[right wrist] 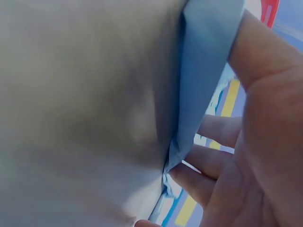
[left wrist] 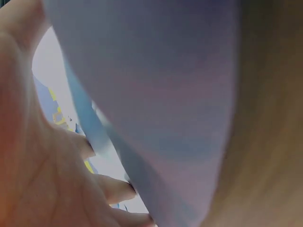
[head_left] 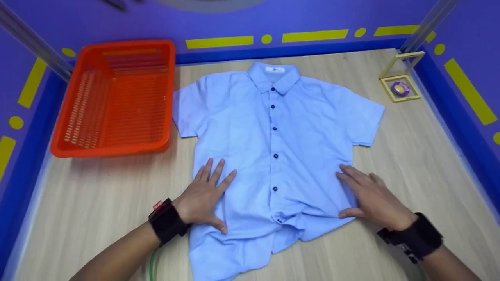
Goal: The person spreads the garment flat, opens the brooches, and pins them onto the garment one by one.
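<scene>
A light blue short-sleeved shirt [head_left: 242, 156] lies front up, its dark buttons down the middle and its collar away from me. The lower hem is rumpled and uneven, longer at the left. My left hand [head_left: 204, 197] rests on the shirt's left side with fingers spread and straight. At the right side edge, my right hand [head_left: 375, 199] touches the cloth with its fingertips and thumb. In the right wrist view, the fingers [right wrist: 203, 161] meet the raised edge of the shirt. The left wrist view has the left palm [left wrist: 52, 175] close over the cloth, fingertips against it.
An orange-red plastic basket [head_left: 170, 97] stands on the wooden table [head_left: 117, 203] left of the shirt. At the back right is a small open yellow frame box [head_left: 394, 97] holding a round purple piece. Blue-purple walls [head_left: 304, 19] with yellow marks enclose the table.
</scene>
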A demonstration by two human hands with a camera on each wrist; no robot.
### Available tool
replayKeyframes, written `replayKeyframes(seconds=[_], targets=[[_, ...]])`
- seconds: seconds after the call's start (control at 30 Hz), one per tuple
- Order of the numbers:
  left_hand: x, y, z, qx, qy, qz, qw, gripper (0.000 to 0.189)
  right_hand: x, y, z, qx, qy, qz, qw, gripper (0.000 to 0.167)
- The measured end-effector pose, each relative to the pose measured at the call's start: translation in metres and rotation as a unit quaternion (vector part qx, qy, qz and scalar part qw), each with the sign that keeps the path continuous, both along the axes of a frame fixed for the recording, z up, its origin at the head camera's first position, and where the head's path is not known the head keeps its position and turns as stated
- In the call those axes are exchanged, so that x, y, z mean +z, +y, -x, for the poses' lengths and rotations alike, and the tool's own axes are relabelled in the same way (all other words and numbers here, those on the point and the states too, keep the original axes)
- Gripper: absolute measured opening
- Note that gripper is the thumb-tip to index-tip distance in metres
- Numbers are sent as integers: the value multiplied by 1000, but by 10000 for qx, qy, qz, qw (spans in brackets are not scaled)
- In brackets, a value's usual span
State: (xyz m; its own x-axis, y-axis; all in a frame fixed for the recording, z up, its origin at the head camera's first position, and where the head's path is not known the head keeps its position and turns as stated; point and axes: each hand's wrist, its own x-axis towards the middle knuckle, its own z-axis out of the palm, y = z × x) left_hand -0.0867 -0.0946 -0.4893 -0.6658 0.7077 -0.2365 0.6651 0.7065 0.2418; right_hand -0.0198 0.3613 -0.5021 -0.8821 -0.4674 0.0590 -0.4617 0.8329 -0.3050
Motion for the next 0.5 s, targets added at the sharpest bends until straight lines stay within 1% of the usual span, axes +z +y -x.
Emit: replayKeyframes(seconds=[0.13, 0.2, 0.27, 0.4, 0.5], targets=[[1, -9, 1, -102, -87, -18, 9999, 147, -5, 6, 1, -76, -41, 200, 9998, 106], [2, -16, 0, -34, -166, 80, 9998, 147, -9, 4, 6, -57, -184, 240, 9995, 107], [0, -13, 0, 0, -211, 95, 9997, 148, -7, 11, 7, -68, -252, 182, 9995, 108], [1, -12, -2, 35, -277, 68, 9996, 148, -4, 16, 9, -54, -332, 235, 9992, 107], [3, -13, -4, -11, -353, -17, 9994, 145, 0, 16, 5, -23, -297, 334, 9990, 102]])
